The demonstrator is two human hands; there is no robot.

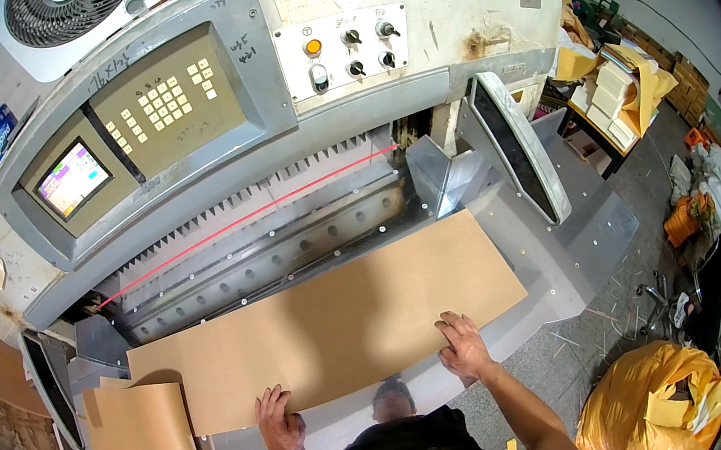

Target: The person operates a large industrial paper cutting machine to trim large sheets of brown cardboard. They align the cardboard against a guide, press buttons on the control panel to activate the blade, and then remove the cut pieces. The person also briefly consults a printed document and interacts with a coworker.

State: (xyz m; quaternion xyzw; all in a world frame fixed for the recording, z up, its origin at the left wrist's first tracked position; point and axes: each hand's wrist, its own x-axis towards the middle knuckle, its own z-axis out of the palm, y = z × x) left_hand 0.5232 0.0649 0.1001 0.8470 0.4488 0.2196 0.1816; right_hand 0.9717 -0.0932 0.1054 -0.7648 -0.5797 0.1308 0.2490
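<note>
Brown sheet (pixel 338 328) lies on the metal table (pixel 437 385), long axis roughly 8-to-2 o'clock, at 1 from the left hand (pixel 279 422) and 10 from the right hand (pixel 464 348), each with fingers atop its near edge, grip unclear.

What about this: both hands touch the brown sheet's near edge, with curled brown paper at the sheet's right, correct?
No, the head view shows the curled brown paper left of the brown sheet; the left hand and right hand do touch the sheet's near edge.
</note>
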